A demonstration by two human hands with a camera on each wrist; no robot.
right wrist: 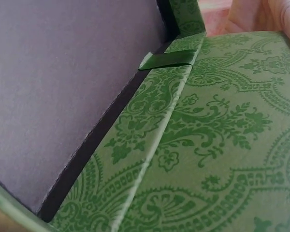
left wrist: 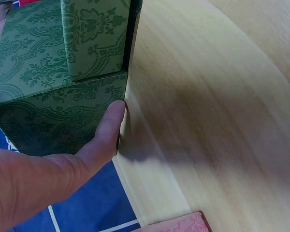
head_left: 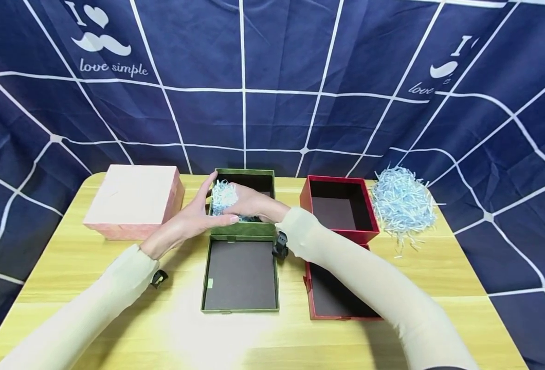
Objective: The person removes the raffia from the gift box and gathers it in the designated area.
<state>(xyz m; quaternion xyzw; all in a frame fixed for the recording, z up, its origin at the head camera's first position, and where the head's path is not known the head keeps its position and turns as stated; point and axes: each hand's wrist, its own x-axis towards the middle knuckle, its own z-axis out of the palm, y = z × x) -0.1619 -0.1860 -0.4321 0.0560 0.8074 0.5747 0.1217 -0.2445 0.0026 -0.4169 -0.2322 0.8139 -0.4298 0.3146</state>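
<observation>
An open green patterned box (head_left: 246, 229) stands mid-table, with a wad of pale blue shredded paper (head_left: 223, 197) at its left inside. My right hand (head_left: 252, 201) reaches in from the right and holds the paper, its fingertips partly hidden. Against the box's left side lies my left hand (head_left: 197, 211), its straight fingers spread from the far corner to the near rim. In the left wrist view, one straight digit (left wrist: 104, 130) touches the box wall. The green lid (head_left: 241, 275), inside up, lies right in front of the box, as the right wrist view also shows (right wrist: 77, 82).
A closed pink box (head_left: 131, 198) stands on the left. To the right are an open red box (head_left: 342, 205) and its red lid (head_left: 342, 293), partly under my right forearm. A heap of blue shredded paper (head_left: 403, 200) lies at far right. Blue cloth (head_left: 272, 118) encloses the table's back.
</observation>
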